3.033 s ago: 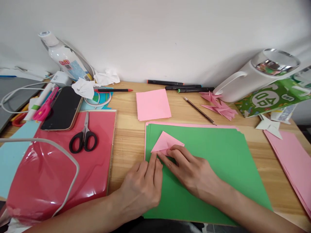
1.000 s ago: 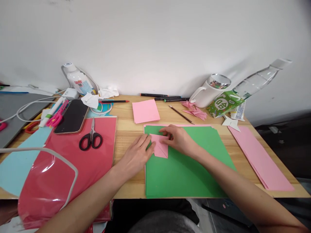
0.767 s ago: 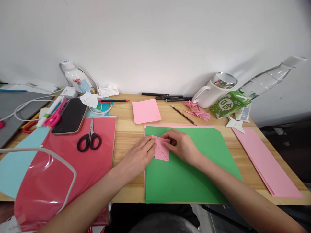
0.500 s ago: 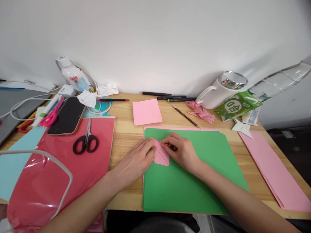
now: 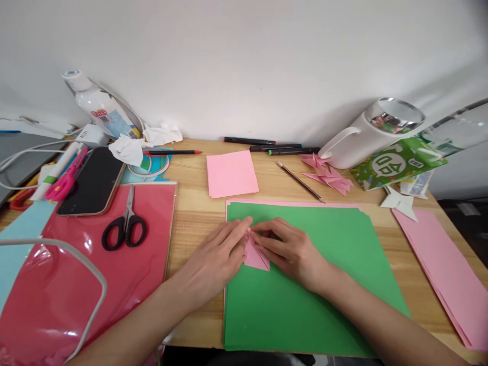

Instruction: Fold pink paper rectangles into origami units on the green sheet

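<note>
The left hand (image 5: pixel 215 256) and right hand (image 5: pixel 295 250) lie unclenched, fingertips pressing a creased pink paper triangle (image 5: pixel 256 258) onto smooth green card (image 5: pixel 305 305). The white mug (image 5: pixel 362 146) behind hides its contents.

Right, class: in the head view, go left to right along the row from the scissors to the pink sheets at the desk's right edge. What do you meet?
From the left: scissors → left hand → folded pink paper → right hand → pink sheets. The green sheet underlies the middle three, so it is left out.
</note>
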`<state>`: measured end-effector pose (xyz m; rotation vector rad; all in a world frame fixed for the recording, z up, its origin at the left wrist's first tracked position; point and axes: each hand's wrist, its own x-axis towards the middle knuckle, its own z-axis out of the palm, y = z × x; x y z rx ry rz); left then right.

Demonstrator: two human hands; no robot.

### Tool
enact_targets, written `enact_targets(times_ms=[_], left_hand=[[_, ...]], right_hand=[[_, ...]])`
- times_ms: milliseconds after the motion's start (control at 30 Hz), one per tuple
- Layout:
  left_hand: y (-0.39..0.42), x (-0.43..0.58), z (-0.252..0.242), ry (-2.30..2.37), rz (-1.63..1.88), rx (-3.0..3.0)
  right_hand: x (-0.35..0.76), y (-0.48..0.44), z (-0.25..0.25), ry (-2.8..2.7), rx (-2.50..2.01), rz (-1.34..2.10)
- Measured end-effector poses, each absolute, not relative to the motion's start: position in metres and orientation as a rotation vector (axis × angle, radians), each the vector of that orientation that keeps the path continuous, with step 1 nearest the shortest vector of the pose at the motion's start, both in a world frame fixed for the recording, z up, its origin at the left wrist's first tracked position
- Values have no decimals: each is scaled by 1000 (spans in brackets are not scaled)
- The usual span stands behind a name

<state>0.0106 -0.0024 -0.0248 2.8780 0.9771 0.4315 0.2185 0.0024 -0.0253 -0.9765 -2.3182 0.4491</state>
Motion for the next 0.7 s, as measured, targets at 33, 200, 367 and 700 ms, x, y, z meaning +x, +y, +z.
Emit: enact_targets(times_ms=[33,200,367,700], left_hand=[[-2,10,-26,954,413,2892],[-4,9,-27,941,433,2897],[-3,11,-25,958,532,2846],[-6,10,-28,951,533,2779]], right_hand=[[218,3,-25,-2295,-962,463],[220,5,-22,-2276,-905,527],[223,5,-19,-2355,-915,513],[221,-1,-16,-2412,-983,446]])
